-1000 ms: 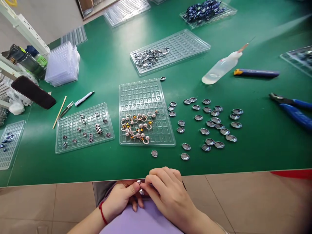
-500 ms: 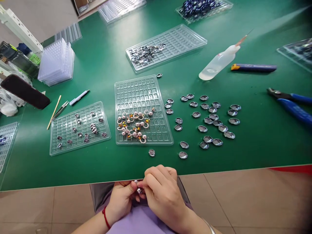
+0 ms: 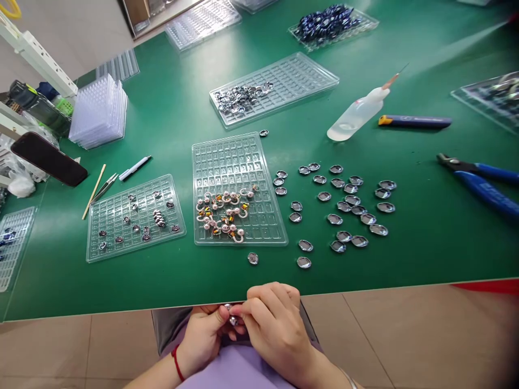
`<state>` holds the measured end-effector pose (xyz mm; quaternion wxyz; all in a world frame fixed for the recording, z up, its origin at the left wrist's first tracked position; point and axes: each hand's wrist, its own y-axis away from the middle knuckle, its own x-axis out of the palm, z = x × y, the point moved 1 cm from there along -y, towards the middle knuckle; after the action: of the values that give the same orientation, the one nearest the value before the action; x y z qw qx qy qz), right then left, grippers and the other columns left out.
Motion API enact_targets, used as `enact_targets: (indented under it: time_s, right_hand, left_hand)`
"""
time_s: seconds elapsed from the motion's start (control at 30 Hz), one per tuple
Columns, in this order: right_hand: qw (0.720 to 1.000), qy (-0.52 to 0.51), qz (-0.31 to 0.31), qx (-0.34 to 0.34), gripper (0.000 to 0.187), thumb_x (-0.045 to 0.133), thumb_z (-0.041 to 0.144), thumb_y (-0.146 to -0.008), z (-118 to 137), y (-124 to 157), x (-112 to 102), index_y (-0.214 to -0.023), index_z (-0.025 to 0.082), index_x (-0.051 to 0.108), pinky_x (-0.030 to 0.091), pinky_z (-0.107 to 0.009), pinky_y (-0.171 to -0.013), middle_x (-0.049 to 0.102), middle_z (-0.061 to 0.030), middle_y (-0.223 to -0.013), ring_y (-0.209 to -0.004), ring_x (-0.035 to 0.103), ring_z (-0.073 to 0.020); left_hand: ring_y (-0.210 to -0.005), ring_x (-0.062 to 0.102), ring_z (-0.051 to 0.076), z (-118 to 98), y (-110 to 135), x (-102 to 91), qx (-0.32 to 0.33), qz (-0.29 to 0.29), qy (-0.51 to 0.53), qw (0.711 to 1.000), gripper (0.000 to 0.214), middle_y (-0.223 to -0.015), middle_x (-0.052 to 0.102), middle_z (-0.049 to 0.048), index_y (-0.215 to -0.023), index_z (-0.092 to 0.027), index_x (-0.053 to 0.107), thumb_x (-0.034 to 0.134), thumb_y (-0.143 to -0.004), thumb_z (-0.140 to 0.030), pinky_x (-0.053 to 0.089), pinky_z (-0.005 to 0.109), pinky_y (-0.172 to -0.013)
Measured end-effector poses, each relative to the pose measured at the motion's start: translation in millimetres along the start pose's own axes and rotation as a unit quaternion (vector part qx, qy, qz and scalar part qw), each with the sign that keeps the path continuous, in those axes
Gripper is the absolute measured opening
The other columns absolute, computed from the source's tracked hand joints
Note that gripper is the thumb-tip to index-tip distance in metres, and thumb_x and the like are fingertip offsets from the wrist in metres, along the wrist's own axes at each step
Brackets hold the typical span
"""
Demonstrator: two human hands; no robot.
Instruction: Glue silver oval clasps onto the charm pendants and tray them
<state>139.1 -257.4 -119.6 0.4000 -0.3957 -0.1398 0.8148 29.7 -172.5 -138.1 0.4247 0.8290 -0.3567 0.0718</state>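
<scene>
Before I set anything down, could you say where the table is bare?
Bare tabletop lies between the pliers and the near edge, and right of the tray stack. Scattered silver pieces crowd the central tray's right side.

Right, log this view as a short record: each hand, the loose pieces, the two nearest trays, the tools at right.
Left hand: wears red cord bracelet; pinches small shiny silver piece, partly hidden
Right hand: fingertips close against that piece; grip hidden
Loose pieces: silver faceted ovals on green table
Middle tray: clear plastic, gridded; white curved pieces with gold bits
Left tray: clear plastic, gridded; small dark-silver pieces
Tools: translucent needle-tipped bottle, blue-handled metal pliers
</scene>
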Motion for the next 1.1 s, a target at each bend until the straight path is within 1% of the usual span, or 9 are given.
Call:
enact_targets:
  time_s: [0.3,0.5,0.73,1.1]
  right_hand:
    - [1.000,0.009,-0.003,-0.008,0.031,0.049,0.011,-0.095,-1.0,-0.1,1.9,-0.065,0.017,0.048,0.026,-0.033,-0.068,0.052,-0.0009,-0.065,-0.065,0.041,-0.0147]
    - [1.000,0.008,-0.001,-0.026,0.028,0.051,0.011,-0.095,-2.4,0.8,-0.1,-0.067,0.018,0.050,0.027,-0.033,-0.068,0.053,-0.0007,-0.065,-0.065,0.042,-0.0146]
    - [1.000,0.007,0.008,-0.023,0.030,0.050,0.013,-0.095,-2.2,1.8,-1.4,-0.066,0.017,0.050,0.027,-0.033,-0.068,0.053,-0.0012,-0.065,-0.065,0.041,-0.0148]
    - [1.000,-0.009,0.018,-0.005,0.027,0.053,0.013,-0.093,-0.9,0.7,-3.4,-0.066,0.017,0.051,0.028,-0.033,-0.069,0.053,-0.0012,-0.067,-0.066,0.043,-0.0147]
  left_hand:
    - [-0.050,0.054,0.010,4.5,0.0,-1.7,0.007,-0.001,0.003,1.000,0.044,-0.056,0.064,0.0023,-0.070,-0.012,0.074,0.084,-0.060,-0.054,0.039,0.019,-0.045]
    - [-0.052,0.058,0.012,0.1,0.3,-5.4,-0.012,0.010,-0.006,1.000,0.042,-0.058,0.066,0.0045,-0.070,-0.011,0.076,0.084,-0.062,-0.051,0.041,0.019,-0.045]
    - [-0.055,0.059,0.013,-2.6,1.7,-7.1,-0.033,0.025,-0.011,0.999,0.043,-0.062,0.068,0.0066,-0.073,-0.010,0.077,0.083,-0.063,-0.052,0.044,0.021,-0.048]
    - [-0.054,0.056,0.013,-3.9,1.7,-5.8,-0.037,0.020,-0.008,0.999,0.044,-0.058,0.066,0.0048,-0.070,-0.011,0.076,0.083,-0.061,-0.053,0.044,0.023,-0.051]
